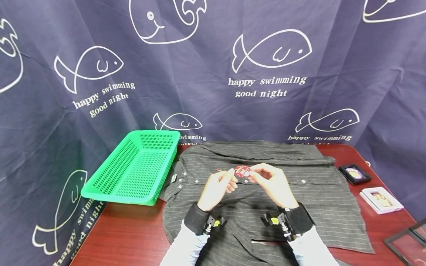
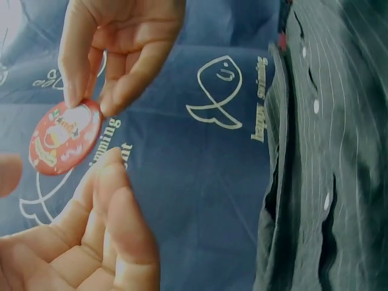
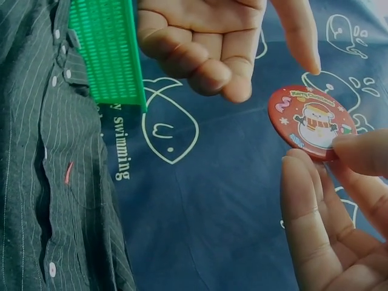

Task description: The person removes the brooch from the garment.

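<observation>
A round red badge (image 1: 242, 171) is held over the middle of the shirt. A snowman and "Merry Christmas" lettering show on the badge (image 3: 309, 121) in the right wrist view. My right hand (image 1: 274, 186) pinches its edge between thumb and fingertips. Close by on the other side, my left hand (image 1: 217, 187) has its thumb and fingers apart and bent loosely. Both wrist views show a gap between the left hand (image 2: 91, 242) and the badge. Beneath both hands a dark grey pinstriped shirt (image 1: 319, 207) with white buttons lies spread out; a small red mark (image 3: 69, 172) shows on it.
A green perforated basket (image 1: 131, 200) stands at the left of the reddish-brown table (image 1: 133, 236). Along the right edge lie a black box (image 1: 355, 174), a white box (image 1: 381, 200) and a dark-framed clear item (image 1: 409, 244). A blue fish-print curtain (image 1: 206, 81) hangs behind.
</observation>
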`<state>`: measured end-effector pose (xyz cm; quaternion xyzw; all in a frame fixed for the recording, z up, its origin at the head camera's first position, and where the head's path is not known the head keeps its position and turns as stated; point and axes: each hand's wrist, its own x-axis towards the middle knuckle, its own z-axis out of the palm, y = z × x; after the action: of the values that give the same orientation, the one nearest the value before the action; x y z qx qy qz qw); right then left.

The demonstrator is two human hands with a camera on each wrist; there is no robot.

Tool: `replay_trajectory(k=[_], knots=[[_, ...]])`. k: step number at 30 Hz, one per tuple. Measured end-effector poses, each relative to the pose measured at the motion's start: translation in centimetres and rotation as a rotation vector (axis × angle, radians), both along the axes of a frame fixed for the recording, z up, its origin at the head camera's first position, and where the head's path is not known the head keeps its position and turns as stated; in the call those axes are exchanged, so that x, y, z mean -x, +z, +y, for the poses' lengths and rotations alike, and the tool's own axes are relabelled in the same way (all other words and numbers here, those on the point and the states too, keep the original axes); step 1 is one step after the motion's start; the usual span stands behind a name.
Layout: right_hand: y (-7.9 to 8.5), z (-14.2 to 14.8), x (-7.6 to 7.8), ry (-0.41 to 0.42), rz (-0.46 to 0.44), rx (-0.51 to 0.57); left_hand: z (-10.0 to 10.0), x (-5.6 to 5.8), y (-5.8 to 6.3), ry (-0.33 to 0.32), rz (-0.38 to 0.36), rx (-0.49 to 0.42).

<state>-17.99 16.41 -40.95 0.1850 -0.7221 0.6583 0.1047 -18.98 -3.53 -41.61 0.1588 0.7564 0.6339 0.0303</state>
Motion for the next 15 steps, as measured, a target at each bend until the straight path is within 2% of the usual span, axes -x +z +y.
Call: replay_trajectory(k=[7,15], knots=[[-0.29,-0.14,-0.02,-0.011,0.021,-0.089,0.07,0.18,-0.35,-0.005,-0.095,-0.131],[-0.51,-0.19,0.0,-0.033,0.055,-0.173,-0.11,0.32,-0.55,-0.034,-0.139,-0.169]])
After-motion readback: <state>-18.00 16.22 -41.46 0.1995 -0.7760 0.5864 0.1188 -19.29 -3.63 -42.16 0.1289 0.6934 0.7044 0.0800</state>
